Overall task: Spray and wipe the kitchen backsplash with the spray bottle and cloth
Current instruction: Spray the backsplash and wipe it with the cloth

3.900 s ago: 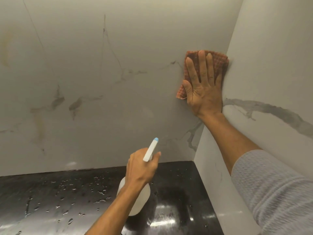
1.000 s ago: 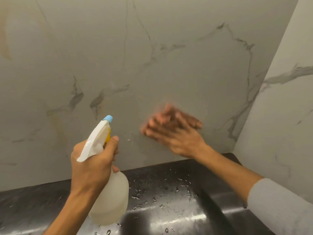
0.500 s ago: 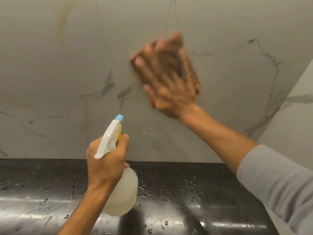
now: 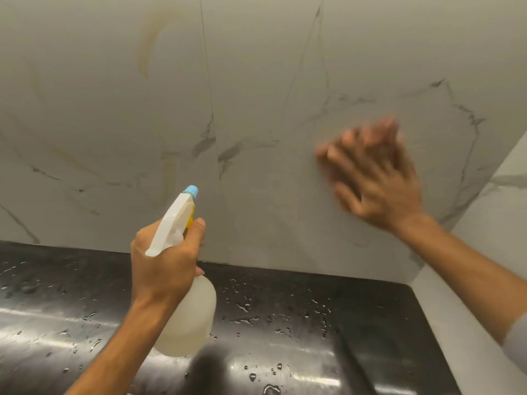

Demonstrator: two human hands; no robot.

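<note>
Hands number two: left hand clasps one spray bottle; right hand blurred, grip unclear.

The backsplash rises behind the worktop, the spray bottle held above it left of the right hand.

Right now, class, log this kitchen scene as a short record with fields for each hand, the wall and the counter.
left hand: gripping the spray bottle, nozzle towards the wall
right hand: flat on the backsplash, motion-blurred; cloth not visible
backsplash: pale marble, grey veins, yellowish streaks upper left
counter: black, glossy, dotted with water droplets
</note>
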